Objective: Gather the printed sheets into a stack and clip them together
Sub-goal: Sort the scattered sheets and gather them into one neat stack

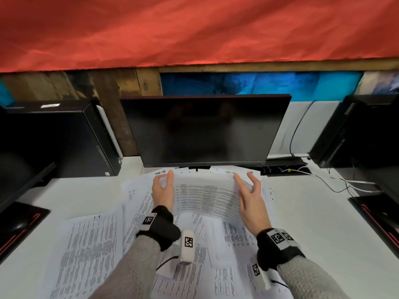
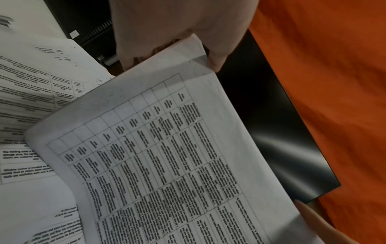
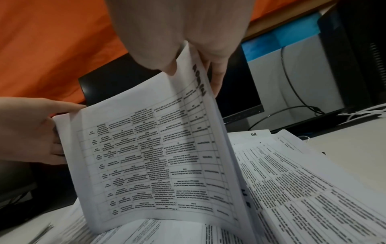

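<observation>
- Hands: my left hand (image 1: 163,194) and right hand (image 1: 251,198) each pinch a side edge of the white printed table sheet (image 1: 206,196).
- Sheet bows up between them, over loose printed pages (image 1: 90,251) on the white surface (image 1: 323,223).

The left hand (image 2: 177,31) fills the top of the left wrist view, its fingers (image 2: 217,61) pinching the upper corner of a printed sheet (image 2: 167,156) that bears a ruled table of blurred text. The sheet curves up off the other printed sheets (image 2: 31,92), which lie spread at the left over the white counter (image 2: 31,14). Behind the lifted sheet stands a dark monitor (image 2: 282,148), with orange cloth (image 2: 334,82) beyond it. A fingertip of the right hand (image 2: 313,219) touches the sheet's edge at lower right.
</observation>
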### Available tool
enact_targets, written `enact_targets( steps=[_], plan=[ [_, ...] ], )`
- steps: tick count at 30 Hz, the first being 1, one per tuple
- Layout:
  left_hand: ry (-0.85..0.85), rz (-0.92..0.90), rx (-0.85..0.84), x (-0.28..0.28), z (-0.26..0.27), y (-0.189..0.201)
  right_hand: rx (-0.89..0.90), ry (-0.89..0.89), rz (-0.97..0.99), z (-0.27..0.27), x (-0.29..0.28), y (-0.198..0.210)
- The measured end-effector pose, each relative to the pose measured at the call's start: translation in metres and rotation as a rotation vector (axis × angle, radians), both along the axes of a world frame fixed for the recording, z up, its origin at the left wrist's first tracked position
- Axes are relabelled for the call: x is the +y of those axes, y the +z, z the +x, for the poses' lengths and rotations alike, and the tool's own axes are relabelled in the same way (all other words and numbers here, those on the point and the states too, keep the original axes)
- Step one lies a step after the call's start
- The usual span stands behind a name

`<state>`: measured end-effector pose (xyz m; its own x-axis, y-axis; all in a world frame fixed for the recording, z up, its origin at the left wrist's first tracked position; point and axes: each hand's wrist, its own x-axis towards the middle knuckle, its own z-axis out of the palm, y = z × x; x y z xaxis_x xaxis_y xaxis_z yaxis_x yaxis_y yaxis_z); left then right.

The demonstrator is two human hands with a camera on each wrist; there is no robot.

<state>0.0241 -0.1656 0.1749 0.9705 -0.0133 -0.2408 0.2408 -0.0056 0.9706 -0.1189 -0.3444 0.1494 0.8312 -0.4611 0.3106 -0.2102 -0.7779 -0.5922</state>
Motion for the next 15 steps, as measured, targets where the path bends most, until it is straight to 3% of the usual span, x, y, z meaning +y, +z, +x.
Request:
enact_targets(
  steps=[5,8,10,12,15],
  plan=[
    [-0.009,-0.017,-0.021,0.003,0.004,-0.004,-0.021,-0.03,0.057,-0.001,-0.003,0.001],
    [-0.044,0.133,-0.13,0.002,0.004,-0.002,0.03,-0.056,0.049,0.003,-0.005,0.005],
    [-0.067,0.417,-0.282,0.002,0.008,-0.004,0.034,-0.063,0.041,0.003,-0.007,0.006],
    [-0.111,0.833,-0.45,0.0,0.01,-0.004,0.012,-0.059,0.046,0.002,-0.009,0.005],
    [-0.384,1.295,-0.727,-0.015,-0.002,0.006,-0.011,-0.04,0.083,0.002,-0.009,0.009]
  ],
)
